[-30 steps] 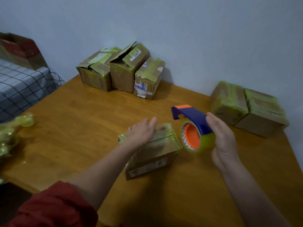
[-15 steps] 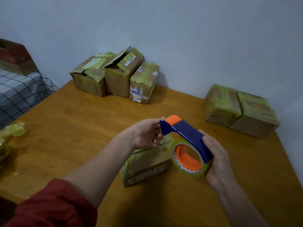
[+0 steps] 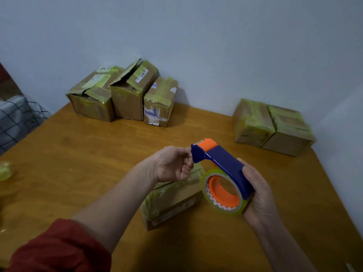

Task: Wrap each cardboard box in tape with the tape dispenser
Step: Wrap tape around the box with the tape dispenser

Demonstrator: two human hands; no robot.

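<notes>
Wooden table (image 3: pixel 88 154) by a pale wall (image 3: pixel 216 46) is occupied by 3 cardboard boxes (image 3: pixel 125 95) back left and 2 taped boxes (image 3: pixel 273 126) back right. Above a middle box (image 3: pixel 172 201), the tape dispenser (image 3: pixel 225 167) is gripped by the right hand (image 3: pixel 259 195), its front end pinched by the left hand (image 3: pixel 170 163).

My wooden table (image 3: pixel 78 154) runs up against a plain pale wall (image 3: pixel 196 36). Off its left edge I see a checked cloth (image 3: pixel 17 118) with a dark blurred shape (image 3: pixel 5 83) above it, and a crumpled yellow-green scrap (image 3: pixel 5 170) lies on the table near that side
</notes>
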